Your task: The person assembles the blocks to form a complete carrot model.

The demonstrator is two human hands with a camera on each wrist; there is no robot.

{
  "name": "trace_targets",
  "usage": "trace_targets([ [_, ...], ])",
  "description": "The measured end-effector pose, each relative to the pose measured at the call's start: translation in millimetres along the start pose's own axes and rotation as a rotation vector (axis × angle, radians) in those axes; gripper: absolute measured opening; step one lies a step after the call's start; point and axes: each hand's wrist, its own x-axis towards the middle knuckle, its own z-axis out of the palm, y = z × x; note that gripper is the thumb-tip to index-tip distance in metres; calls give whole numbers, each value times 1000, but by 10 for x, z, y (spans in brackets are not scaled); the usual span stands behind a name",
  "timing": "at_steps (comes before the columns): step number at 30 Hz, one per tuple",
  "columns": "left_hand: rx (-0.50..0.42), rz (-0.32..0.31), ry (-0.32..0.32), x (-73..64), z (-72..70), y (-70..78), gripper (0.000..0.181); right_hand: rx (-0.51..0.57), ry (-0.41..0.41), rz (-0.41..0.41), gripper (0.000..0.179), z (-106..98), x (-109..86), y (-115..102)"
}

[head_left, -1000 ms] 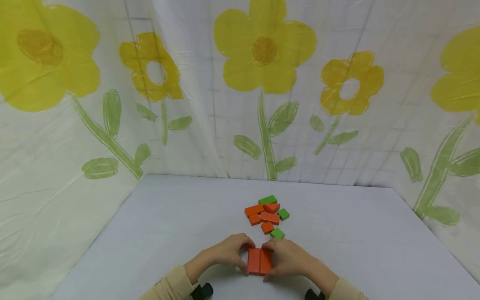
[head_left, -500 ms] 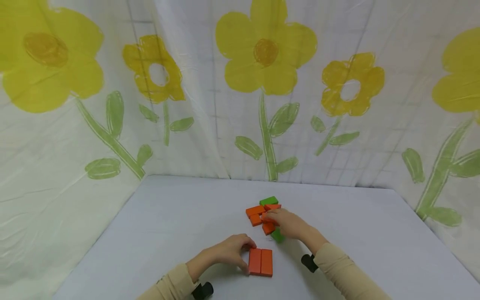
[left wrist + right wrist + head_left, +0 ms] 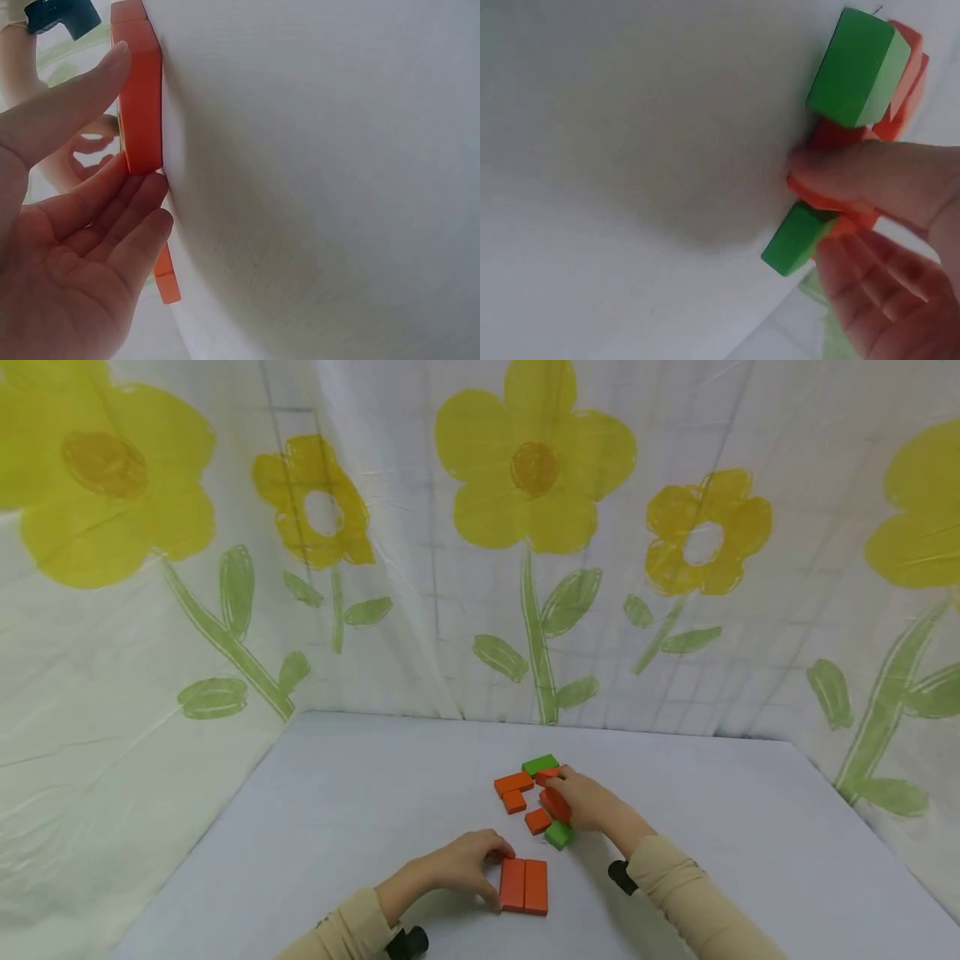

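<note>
Two long orange blocks (image 3: 523,885) lie side by side near the table's front edge. My left hand (image 3: 480,870) grips the left one between its thumb (image 3: 75,105) and fingers (image 3: 127,202), which press on opposite ends of that block (image 3: 142,105). Farther back, my right hand (image 3: 577,797) pinches an orange block (image 3: 557,805) lifted at the edge of a loose cluster. In the right wrist view the thumb (image 3: 885,180) presses on this block (image 3: 829,201), right beside a small green block (image 3: 799,238).
The cluster holds several orange blocks (image 3: 513,783) and a green block (image 3: 540,765) at its far end; another green one (image 3: 558,835) sits nearest me. The white table (image 3: 337,810) meets a flower-printed cloth backdrop (image 3: 532,527) behind and at both sides.
My right hand left the orange pair, reached back into the cluster and took hold of an orange block, which is now tilted up. The left hand stayed on the pair.
</note>
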Motion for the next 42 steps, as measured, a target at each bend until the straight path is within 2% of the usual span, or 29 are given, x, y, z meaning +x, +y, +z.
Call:
trace_targets([
  [5,-5,-17,5,-4,5,-3,48,57,67,80,56,-26,-125,36],
  [9,-4,-21,14,-1,11,-1,48,190,72,125,57,-77,-289,23],
  [13,-8,-20,20,4,25,-4,48,223,9,122,58,-95,-487,-36],
  [20,-19,-25,20,3,21,4,48,217,-115,33,59,-71,-725,-183],
  [24,-15,-23,26,-5,16,14,49,178,-139,-20,62,18,-772,-217],
  [30,-6,-1,28,1,23,0,50,134,-121,-51,61,102,-768,-246],
  [42,13,17,53,-16,60,-18,51,123,-126,-21,64,104,-734,-266],
])
